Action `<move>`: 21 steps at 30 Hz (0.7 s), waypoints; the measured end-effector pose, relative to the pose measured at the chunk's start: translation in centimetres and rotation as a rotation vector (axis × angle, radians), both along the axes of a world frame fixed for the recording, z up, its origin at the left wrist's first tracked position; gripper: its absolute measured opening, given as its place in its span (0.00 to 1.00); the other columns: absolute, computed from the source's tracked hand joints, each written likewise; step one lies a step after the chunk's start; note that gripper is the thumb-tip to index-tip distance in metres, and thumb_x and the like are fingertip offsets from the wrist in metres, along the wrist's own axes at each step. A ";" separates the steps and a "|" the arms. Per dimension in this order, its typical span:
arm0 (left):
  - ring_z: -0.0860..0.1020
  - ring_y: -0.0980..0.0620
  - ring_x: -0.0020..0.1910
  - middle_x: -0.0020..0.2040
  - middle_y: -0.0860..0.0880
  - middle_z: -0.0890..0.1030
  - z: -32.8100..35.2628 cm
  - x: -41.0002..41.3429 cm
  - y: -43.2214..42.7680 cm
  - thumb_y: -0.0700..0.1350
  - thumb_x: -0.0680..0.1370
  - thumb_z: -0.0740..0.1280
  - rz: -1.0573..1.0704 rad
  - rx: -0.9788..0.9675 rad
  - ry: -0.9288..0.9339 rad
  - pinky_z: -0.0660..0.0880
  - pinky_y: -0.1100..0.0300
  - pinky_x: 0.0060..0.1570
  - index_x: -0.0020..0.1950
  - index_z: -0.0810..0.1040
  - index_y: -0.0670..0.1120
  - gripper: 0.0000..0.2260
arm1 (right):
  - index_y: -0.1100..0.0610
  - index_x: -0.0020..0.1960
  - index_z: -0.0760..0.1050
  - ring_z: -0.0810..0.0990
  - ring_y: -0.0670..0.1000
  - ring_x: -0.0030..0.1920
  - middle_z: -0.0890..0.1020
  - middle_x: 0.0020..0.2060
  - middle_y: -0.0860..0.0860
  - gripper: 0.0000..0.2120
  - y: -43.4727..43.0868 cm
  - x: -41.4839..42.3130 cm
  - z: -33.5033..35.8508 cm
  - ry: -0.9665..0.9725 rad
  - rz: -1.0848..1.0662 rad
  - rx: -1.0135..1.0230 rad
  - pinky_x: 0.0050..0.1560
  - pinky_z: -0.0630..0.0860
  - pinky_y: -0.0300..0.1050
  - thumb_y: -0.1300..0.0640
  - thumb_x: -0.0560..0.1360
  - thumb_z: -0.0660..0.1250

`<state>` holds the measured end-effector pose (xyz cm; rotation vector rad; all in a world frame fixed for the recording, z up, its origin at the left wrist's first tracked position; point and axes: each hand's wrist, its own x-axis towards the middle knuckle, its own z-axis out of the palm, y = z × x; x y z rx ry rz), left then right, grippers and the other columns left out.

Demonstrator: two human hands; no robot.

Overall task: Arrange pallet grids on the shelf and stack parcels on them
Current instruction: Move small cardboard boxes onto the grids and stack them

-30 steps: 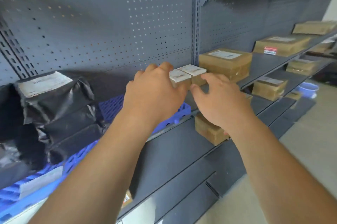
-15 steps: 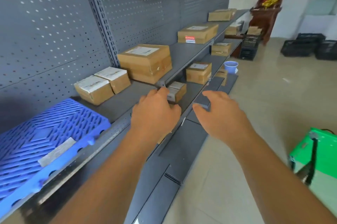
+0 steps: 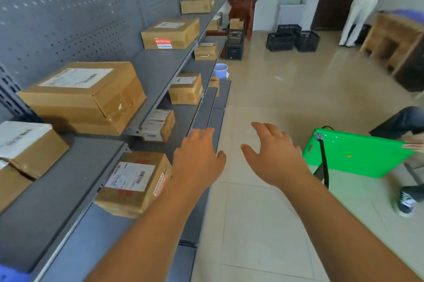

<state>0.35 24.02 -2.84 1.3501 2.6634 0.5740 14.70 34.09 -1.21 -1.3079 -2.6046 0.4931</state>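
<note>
My left hand [image 3: 197, 158] and my right hand [image 3: 273, 155] hang open and empty over the aisle, in front of the grey shelf [image 3: 68, 178]. Cardboard parcels stand along the shelf: a small labelled one [image 3: 25, 146] at the far left, a big box [image 3: 85, 96] behind it, another box [image 3: 169, 34] farther along. On the lower level a labelled parcel [image 3: 135, 183] sits just left of my left wrist. Only a blue corner of the pallet grid [image 3: 6, 276] shows at the bottom left.
A green board [image 3: 358, 153] is held up on the right by a seated person [image 3: 406, 125]. Black crates [image 3: 293, 39], a blue bucket [image 3: 220, 70], a wooden table [image 3: 394, 41] and a standing person [image 3: 364, 6] are farther back. Tiled floor lies under my hands.
My view swung right, away from the blue pallet grid and black bags. Both hands let go of the small parcels and drew back from the shelf into the aisle, fingers spread.
</note>
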 end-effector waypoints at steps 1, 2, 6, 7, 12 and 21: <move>0.71 0.45 0.68 0.72 0.50 0.69 -0.5 -0.5 0.6 0.56 0.80 0.64 -0.025 0.000 -0.003 0.71 0.46 0.60 0.75 0.65 0.55 0.24 | 0.45 0.79 0.56 0.62 0.56 0.76 0.62 0.78 0.48 0.31 0.4 -0.4 -0.6 -0.017 -0.025 0.018 0.72 0.61 0.60 0.38 0.79 0.57; 0.70 0.46 0.68 0.72 0.50 0.69 -0.9 -1.0 1.3 0.56 0.80 0.64 -0.052 0.000 -0.005 0.70 0.48 0.60 0.75 0.65 0.55 0.24 | 0.45 0.79 0.56 0.62 0.56 0.75 0.63 0.77 0.49 0.32 0.9 -0.8 -1.1 -0.031 -0.050 0.028 0.72 0.61 0.59 0.37 0.79 0.57; 0.69 0.44 0.70 0.74 0.49 0.67 -2.3 -2.4 4.5 0.57 0.81 0.63 -0.129 -0.035 -0.001 0.69 0.46 0.63 0.78 0.62 0.52 0.27 | 0.45 0.79 0.54 0.63 0.56 0.74 0.63 0.77 0.48 0.33 3.1 -2.1 -3.2 -0.062 -0.149 0.018 0.72 0.62 0.62 0.35 0.78 0.57; 0.68 0.44 0.70 0.74 0.49 0.67 -2.6 -2.7 5.4 0.57 0.81 0.62 -0.143 -0.048 -0.001 0.68 0.45 0.64 0.78 0.61 0.52 0.27 | 0.45 0.79 0.54 0.62 0.56 0.75 0.62 0.77 0.48 0.33 3.7 -2.3 -3.6 -0.074 -0.165 0.014 0.72 0.62 0.63 0.35 0.78 0.56; 0.70 0.46 0.68 0.72 0.50 0.69 -4.6 -3.9 10.6 0.59 0.79 0.62 -0.188 -0.078 -0.021 0.70 0.43 0.61 0.75 0.66 0.54 0.24 | 0.44 0.79 0.52 0.59 0.57 0.76 0.60 0.78 0.48 0.34 7.8 -2.8 -5.2 -0.119 -0.227 -0.016 0.73 0.60 0.65 0.33 0.78 0.55; 0.67 0.46 0.70 0.73 0.51 0.67 -6.0 -6.4 22.3 0.59 0.80 0.61 -0.188 -0.136 0.040 0.68 0.45 0.63 0.77 0.64 0.54 0.26 | 0.43 0.79 0.51 0.62 0.59 0.74 0.61 0.77 0.51 0.37 19.6 -5.1 -6.6 -0.133 -0.202 -0.019 0.70 0.64 0.64 0.34 0.76 0.60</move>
